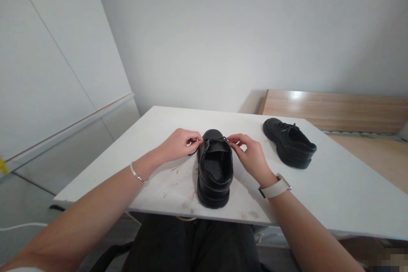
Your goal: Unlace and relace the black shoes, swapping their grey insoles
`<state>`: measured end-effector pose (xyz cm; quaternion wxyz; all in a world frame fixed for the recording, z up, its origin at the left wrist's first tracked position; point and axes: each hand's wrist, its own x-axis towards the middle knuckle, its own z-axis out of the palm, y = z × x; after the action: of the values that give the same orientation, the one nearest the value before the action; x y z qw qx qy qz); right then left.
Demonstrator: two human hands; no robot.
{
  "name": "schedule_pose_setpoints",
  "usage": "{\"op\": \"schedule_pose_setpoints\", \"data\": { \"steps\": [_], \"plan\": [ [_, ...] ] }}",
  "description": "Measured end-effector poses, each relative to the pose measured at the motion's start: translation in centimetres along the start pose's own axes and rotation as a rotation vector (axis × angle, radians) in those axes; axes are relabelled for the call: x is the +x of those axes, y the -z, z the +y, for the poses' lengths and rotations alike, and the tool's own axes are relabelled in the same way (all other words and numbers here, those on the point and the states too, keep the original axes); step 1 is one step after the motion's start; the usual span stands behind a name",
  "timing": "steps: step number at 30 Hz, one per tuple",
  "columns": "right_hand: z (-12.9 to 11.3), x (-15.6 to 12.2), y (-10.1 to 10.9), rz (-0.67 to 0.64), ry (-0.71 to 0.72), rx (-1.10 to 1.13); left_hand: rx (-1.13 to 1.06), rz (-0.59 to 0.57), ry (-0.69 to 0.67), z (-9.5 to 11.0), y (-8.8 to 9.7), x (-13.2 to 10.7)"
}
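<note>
Black shoe (213,190): positioned upright on the white table (334,204), near the edge closest to me, heel toward me and toe pointing away.

Grip state: my left hand (181,144) pinches the lace (219,139) at the shoe's left side; my right hand (250,153) pinches it at the right side.

Handling (by judgement): the thick sole should be stiff and weighty enough to keep the shoe steady under a light pull. The upper looks firm, with some give at the collar; its smooth surface may be slightly slippery. The lace should be light, limp and not fragile; take it between thumb and fingertip. To lift the shoe, grasp the heel or both collar sides.

Contents: the opening shows a dark insole (214,170) and nothing loose that I can see. Second shoe (291,148) rests to the right, well apart; its interior is mostly hidden.
</note>
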<state>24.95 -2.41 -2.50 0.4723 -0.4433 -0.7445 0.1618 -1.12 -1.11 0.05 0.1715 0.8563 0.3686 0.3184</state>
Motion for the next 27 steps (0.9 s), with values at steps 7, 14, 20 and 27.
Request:
{"op": "schedule_pose_setpoints", "data": {
  "steps": [7,14,20,27],
  "plan": [
    [0.2,-0.3,0.0,0.017,-0.005,-0.053,0.076,-0.011,0.006,-0.8,-0.6,0.1],
    [0.6,-0.5,-0.6,0.042,-0.024,0.001,0.281,0.073,-0.141,-0.4,-1.2,0.2],
    [-0.3,-1.0,-0.7,0.031,-0.040,0.022,0.397,0.209,-0.191,-0.5,-2.0,-0.4],
    [-4.2,-1.6,0.2,-0.076,-0.058,-0.101,0.248,0.112,0.049,2.7,-1.7,-0.6]
  ]
}}
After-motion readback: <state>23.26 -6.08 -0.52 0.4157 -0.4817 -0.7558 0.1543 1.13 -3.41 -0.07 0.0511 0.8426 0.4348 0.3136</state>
